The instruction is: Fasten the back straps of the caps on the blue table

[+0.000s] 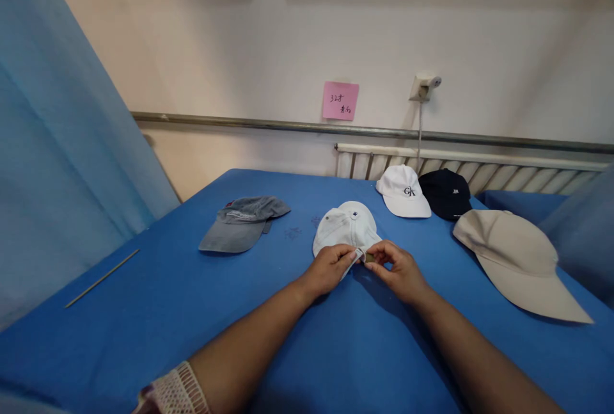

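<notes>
A pale, whitish baseball cap (336, 230) rests on the blue cloth in front of me, its back strap side facing me and its brim pointing away. My left hand (332, 265) pinches the cap's back strap (354, 263) between thumb and fingers. On the other side of the strap, my right hand (394, 265) is closed on a small brownish buckle (369, 258) at the strap's end. Both hands are close together, almost touching. The fingertips hide part of the strap.
To the left lie a grey cap (240, 225) and a thin stick (102, 278). A white cap (404, 193), a black cap (446, 193) and a large beige cap (520, 254) sit at the right. Behind the blue-covered table (268, 324) stands a radiator (355, 163); a curtain (62, 145) hangs left.
</notes>
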Available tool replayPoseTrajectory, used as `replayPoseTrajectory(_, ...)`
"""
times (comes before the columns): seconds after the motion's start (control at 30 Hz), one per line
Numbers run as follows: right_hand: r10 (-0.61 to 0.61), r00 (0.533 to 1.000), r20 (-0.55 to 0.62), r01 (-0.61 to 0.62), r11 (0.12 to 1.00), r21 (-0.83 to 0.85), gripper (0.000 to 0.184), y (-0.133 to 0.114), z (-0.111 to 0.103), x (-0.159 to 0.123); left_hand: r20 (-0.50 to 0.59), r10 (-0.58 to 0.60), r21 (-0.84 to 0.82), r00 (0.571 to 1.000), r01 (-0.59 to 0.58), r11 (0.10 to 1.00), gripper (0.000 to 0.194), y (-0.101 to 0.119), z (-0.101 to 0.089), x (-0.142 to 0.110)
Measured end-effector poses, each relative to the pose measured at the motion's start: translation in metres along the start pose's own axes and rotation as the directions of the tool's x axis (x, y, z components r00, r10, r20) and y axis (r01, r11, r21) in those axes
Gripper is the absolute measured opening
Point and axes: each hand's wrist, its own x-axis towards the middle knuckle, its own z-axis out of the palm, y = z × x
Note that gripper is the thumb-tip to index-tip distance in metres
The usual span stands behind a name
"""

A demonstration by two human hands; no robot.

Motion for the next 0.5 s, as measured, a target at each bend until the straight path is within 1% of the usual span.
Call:
replayPoseTrajectory(0.07,0.0,1.0,0.01,0.0,1.0,0.002,0.016,-0.0007,0.0001,0.0,-0.015,0.004,0.0,1.0,-0.004,1.0,0.029,-0.0003,0.0008,0.0006)
replayPoseTrajectory(0.13,-0.005,1.0,0.018,0.005,1.0,-0.007,0.015,-0.001,0.0004,-0.0002,-0.048,-0.011,-0.039,0.999,0.009,0.999,0.025,-0.0012,0.0026,0.001)
replayPoseTrajectory(0.27,-0.024,0.999,0.039,0.025,0.999,-0.028,0.016,-0.0009,0.0011,-0.001,-0.11,-0.092,-0.158,0.99,0.074,0.985,0.021,-0.0034,0.0066,0.0015)
replayPoseTrajectory(0.37,-0.026,0.998,0.058,0.028,0.999,-0.024,0.016,0.0001,0.0012,-0.0012,-0.086,-0.119,-0.198,0.989,0.1,0.975,0.021,-0.0036,0.007,0.002)
replayPoseTrajectory(0.5,-0.037,0.997,0.07,0.038,0.999,-0.012,0.017,0.0026,0.0016,-0.0013,-0.078,-0.115,-0.212,0.99,0.096,0.972,0.021,-0.0033,0.0048,0.0036)
